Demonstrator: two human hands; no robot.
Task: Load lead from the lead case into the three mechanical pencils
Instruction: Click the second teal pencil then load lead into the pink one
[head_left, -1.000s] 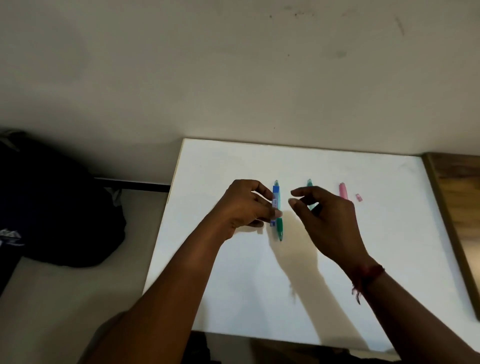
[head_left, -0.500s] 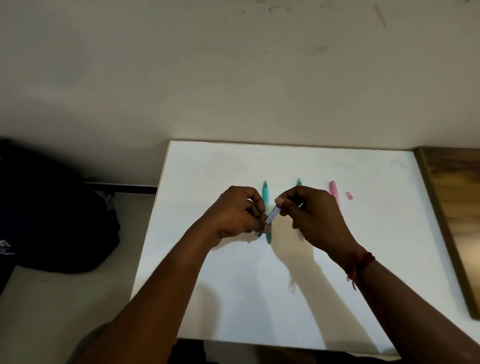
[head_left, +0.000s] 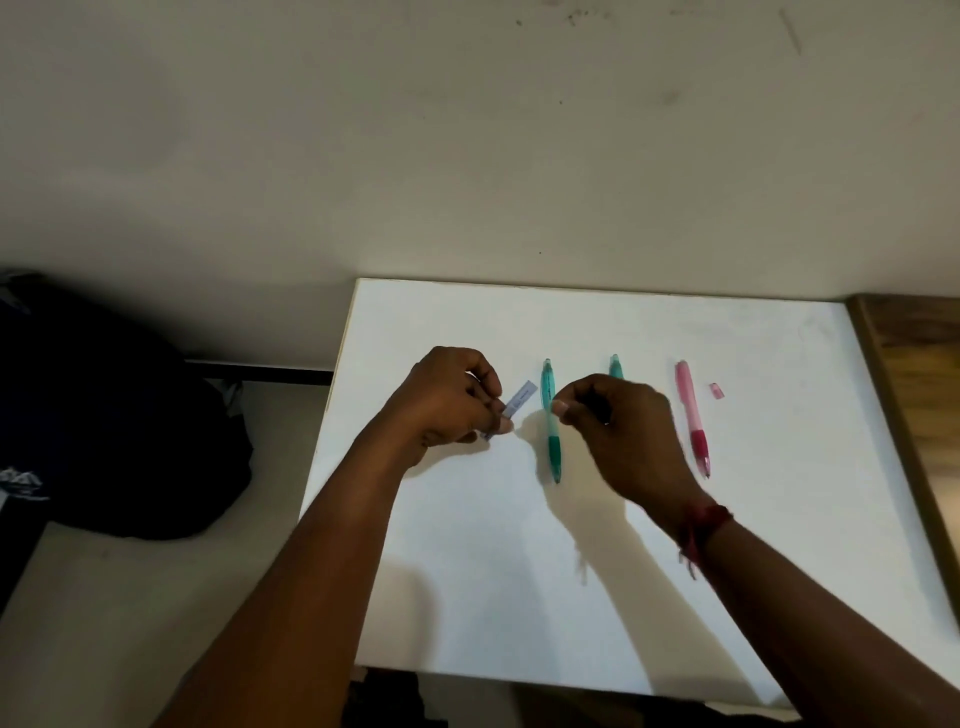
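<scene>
My left grip (head_left: 457, 402) is curled round the lower end of the lead case (head_left: 520, 397), which pokes out tilted toward the right grip (head_left: 618, 431). The right grip's thumb and forefinger are pinched together near the case's tip, and I can't tell if anything's in there. One teal pencil (head_left: 554, 452) lies on the desk (head_left: 467, 571) between the two grips. A second teal pencil (head_left: 615, 365) peeks out beyond the right grip. The pink pencil (head_left: 693, 415) and a small pink bit (head_left: 717, 391) sit off to its right.
</scene>
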